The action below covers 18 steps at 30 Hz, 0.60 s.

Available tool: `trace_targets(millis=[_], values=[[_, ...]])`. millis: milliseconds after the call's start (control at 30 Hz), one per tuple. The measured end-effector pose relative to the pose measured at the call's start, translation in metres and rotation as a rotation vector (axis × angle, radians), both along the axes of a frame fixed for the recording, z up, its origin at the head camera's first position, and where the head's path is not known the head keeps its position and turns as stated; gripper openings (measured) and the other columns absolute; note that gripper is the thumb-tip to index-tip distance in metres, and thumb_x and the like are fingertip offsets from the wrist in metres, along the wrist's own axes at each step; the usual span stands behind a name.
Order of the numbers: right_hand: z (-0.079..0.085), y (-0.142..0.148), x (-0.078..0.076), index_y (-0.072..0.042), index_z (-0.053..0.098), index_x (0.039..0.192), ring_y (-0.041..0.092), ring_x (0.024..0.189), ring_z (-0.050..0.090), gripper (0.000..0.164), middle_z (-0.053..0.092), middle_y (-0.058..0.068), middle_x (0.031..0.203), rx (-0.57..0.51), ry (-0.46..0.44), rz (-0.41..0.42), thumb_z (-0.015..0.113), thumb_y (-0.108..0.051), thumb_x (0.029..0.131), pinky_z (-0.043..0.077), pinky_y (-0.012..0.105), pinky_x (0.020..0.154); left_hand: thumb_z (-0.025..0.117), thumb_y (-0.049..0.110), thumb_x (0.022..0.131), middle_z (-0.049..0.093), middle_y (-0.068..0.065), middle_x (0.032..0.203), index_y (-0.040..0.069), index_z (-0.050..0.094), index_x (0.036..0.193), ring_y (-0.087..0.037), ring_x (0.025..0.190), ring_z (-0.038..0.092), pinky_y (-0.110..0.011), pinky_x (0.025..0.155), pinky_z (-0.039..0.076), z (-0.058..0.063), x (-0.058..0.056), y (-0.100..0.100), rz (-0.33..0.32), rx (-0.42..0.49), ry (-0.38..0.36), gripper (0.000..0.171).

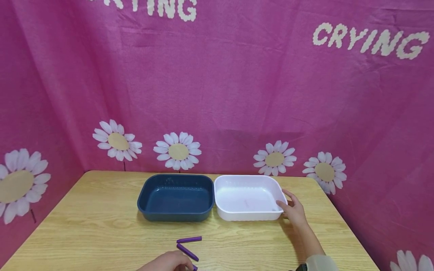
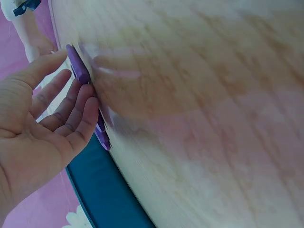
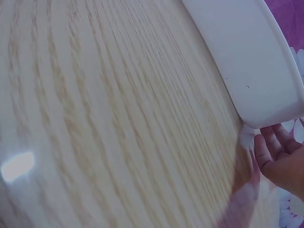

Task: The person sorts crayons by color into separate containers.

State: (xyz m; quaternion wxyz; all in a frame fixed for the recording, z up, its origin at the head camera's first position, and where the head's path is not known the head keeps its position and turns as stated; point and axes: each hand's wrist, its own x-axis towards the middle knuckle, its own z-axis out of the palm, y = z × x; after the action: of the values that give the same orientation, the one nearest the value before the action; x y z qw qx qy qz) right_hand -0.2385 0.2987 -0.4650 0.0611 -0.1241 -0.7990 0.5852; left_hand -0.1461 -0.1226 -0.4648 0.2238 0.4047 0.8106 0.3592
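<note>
My left hand (image 1: 168,261) is low in the head view, beside several slim purple pen-like sticks. One stick (image 2: 80,66) lies by its thumb and fingertips in the left wrist view; the loosely bent fingers have not closed round it. Two more sticks, one (image 1: 189,239) nearly level and one (image 1: 187,252) slanted, lie just beyond. Over at the right, my right hand (image 1: 294,210) grips the right wall of a white tray (image 1: 251,216), thumb inside the rim and fingers outside. The right wrist view has those fingers against the tray's outer wall (image 3: 256,61).
A dark blue tray (image 1: 175,217) stands left of the white one, their sides nearly touching. Both sit toward the back of a wooden table (image 1: 101,218). Behind and at the sides hangs a pink curtain (image 1: 217,94) with printed daisies and white lettering.
</note>
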Motion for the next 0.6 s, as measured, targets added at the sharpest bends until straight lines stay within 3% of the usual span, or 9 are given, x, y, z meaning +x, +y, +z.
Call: trace_targets(millis=[233,400,600], values=[[0.001,-0.001,0.0,-0.009,0.033,0.144,0.01,0.081,0.06,0.058,0.044,0.032,0.13,0.0,-0.018,-0.011,0.057,-0.014,0.091,0.051,0.024,0.064,0.066,0.011,0.083,0.058,0.007,0.075,0.006,0.07,0.089,0.006,0.068,0.043,-0.016,0.065,0.041,0.001,0.004,0.013,0.073,-0.185,0.167,0.009],[0.0,0.001,-0.001,-0.011,0.031,0.145,0.013,0.085,0.06,0.059,0.042,0.032,0.133,0.0,-0.035,-0.01,0.057,-0.015,0.092,0.052,0.023,0.066,0.067,0.013,0.082,0.047,0.012,0.066,0.008,0.071,0.083,0.005,0.064,0.037,-0.016,0.062,0.038,0.003,0.006,0.021,0.109,-0.248,0.167,0.007],[0.0,-0.001,-0.001,-0.011,0.031,0.145,0.013,0.086,0.06,0.058,0.042,0.032,0.133,-0.007,-0.035,-0.011,0.057,-0.014,0.092,0.052,0.023,0.066,0.067,0.014,0.083,0.044,0.013,0.066,0.008,0.071,0.083,0.004,0.063,0.036,-0.016,0.061,0.037,0.003,0.006,0.023,0.121,-0.272,0.155,0.007]])
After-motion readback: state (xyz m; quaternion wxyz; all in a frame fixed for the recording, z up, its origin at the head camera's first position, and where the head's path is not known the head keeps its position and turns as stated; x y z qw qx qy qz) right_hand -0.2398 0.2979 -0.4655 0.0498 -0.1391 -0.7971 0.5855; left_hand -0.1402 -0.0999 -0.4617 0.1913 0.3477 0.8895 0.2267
